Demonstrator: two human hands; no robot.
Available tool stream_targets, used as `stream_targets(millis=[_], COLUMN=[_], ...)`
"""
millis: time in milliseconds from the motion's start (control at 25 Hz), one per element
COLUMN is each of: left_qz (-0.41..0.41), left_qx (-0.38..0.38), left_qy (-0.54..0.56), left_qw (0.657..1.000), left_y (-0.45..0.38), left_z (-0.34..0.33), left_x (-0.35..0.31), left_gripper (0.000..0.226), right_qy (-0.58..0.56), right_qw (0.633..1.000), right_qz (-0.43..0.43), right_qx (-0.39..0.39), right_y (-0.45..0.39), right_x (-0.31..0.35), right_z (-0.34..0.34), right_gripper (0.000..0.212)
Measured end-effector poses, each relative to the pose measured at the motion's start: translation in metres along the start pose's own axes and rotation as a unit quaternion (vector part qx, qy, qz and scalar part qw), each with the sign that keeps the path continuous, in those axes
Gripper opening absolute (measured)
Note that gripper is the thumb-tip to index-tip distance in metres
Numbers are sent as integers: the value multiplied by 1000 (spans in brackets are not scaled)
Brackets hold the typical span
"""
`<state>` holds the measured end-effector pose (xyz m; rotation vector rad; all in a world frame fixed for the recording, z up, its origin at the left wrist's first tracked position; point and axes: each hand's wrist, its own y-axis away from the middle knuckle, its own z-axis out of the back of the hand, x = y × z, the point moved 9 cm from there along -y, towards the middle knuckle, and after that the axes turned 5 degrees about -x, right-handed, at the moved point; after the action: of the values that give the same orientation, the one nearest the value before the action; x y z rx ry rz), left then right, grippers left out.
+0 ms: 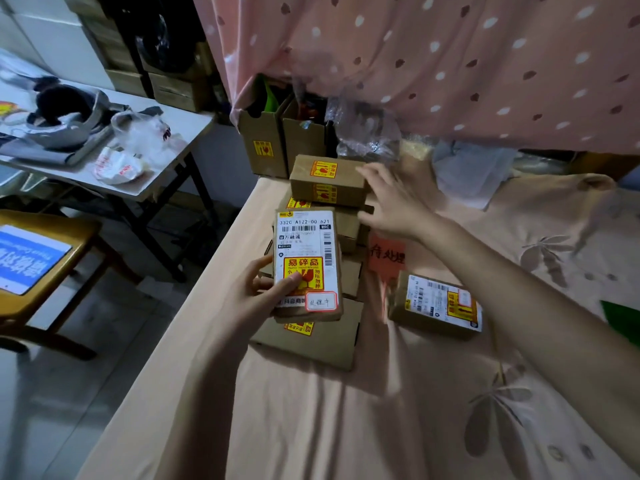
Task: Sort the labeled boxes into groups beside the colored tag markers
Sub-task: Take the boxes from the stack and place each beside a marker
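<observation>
The left hand (266, 292) grips a brown cardboard box with a white shipping label (306, 265), long axis pointing away, above the unsorted pile. The right hand (391, 206), fingers spread, reaches toward the top brown box with yellow fragile stickers (327, 181); the orange paper tag marker (386, 254) lies just right of the held box on the bed.

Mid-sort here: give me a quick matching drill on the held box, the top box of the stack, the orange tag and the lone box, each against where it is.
Things:
1. box with the shipping label
2. top box of the stack
3. orange tag
4. lone box

Places:
A. flat on the bedsheet, just right of the stack
B. gripped in the left hand
C. near the right hand's fingertips
D. alone on the sheet, nearer than the tag

Pairs: 1-B, 2-C, 3-A, 4-D
</observation>
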<state>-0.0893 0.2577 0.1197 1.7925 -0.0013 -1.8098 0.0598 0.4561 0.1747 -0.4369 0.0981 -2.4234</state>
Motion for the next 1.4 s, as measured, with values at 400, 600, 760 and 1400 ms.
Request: stream_targets(millis=[400,600,760,1400], left_qz=[-11,12,7,-30], left_qx=[-13,-22,-26,-44], left_qy=[49,57,52,63], left_qw=[999,998,998,997], left_y=[-13,-17,-22,-16], left_z=[21,30,28,2], left_x=[22,33,32,10], left_gripper=[53,55,61,49], right_qy=[138,144,145,-655], right_qw=[976,983,979,713], right_qz=[-30,-30,-41,-251], right_qx=[166,106,140,1], right_y=[-90,-108,-117,53], right_x=[-21,-27,-33,-53], right_z=[-65,-51,-57,-3], right_gripper=[103,96,105,43])
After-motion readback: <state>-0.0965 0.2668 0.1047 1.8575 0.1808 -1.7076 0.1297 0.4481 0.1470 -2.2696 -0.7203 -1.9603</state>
